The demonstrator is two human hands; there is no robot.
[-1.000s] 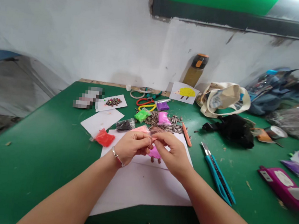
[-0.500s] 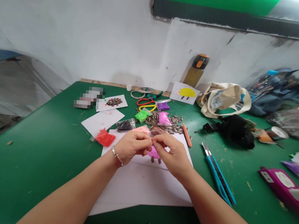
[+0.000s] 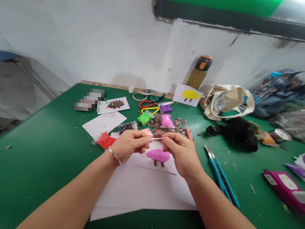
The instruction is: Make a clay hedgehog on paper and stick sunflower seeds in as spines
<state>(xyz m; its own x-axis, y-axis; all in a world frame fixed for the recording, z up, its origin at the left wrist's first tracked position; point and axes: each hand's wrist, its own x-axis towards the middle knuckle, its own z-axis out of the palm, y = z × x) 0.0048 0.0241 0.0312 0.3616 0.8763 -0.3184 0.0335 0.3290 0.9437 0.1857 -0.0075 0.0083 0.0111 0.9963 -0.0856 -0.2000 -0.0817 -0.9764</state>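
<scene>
A thin strand of light pink modelling clay is stretched between my two hands. My left hand pinches one end between thumb and fingertips. The other end sits in the closed fingertips of my right hand. Below them, a hedgehog-like shape of pink-purple clay with brown legs lies on white paper. Beyond the hands are a pink clay packet, a green clay packet and a heap of striped sunflower seeds. A red clay packet lies left of my left hand.
A blue utility knife with its blade showing lies to the right, near an orange clay tool. Scissors rest behind the seeds. Further back stand a bottle, a yellow hedgehog card and a cream bag.
My hands have moved apart, drawing the pink clay into a strand between them. The clay hedgehog on the paper is now more fully visible.
</scene>
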